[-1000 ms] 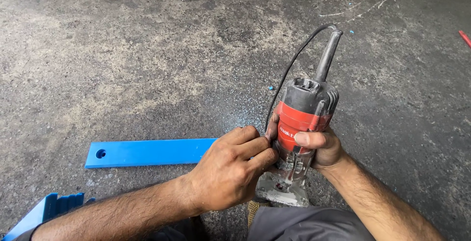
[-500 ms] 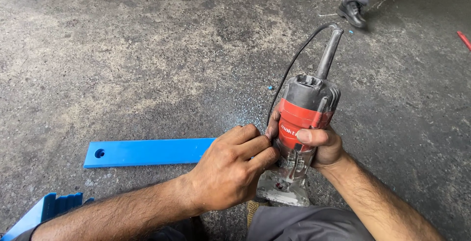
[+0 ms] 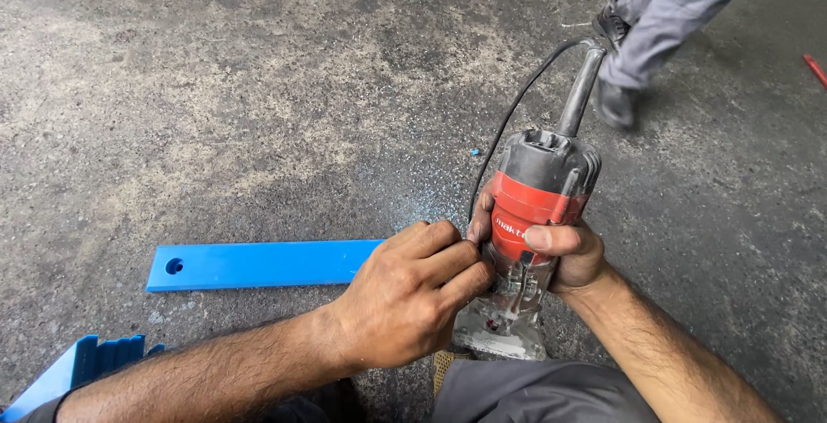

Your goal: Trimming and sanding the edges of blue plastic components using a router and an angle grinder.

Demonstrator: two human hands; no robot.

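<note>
A red and grey trim router (image 3: pixel 532 225) stands upright on the concrete floor (image 3: pixel 215 113), just in front of the person's knees, its pale metal base (image 3: pixel 500 332) resting on the ground. The right hand (image 3: pixel 564 255) wraps around the red plastic body from the right side, thumb laid across the front and fingers curled behind, clamped firmly on the tool. The left hand (image 3: pixel 405 298) comes in from the left and presses against the lower part of the router, where the body meets the base; its fingers are bunched together and pinched at something small there, though what they grip is hidden behind the knuckles.

The router has a rounded grey cap with vent slots, a smooth red middle band and a cast metal base with a flat foot. A thick grey cord sleeve (image 3: pixel 579 87) rises stiffly from the top, and a thin black cable (image 3: pixel 508 121) loops down from it to the left.

Behind the left hand, a long flat blue plastic strip (image 3: pixel 258 264) with a round hole near its left end lies on the floor. A ribbed blue piece (image 3: pixel 82 367) sits at the lower left corner. The floor is rough, mottled grey, dusted with fine blue shavings. Another person's grey trouser legs and dark shoes (image 3: pixel 616 104) show at the upper right.
</note>
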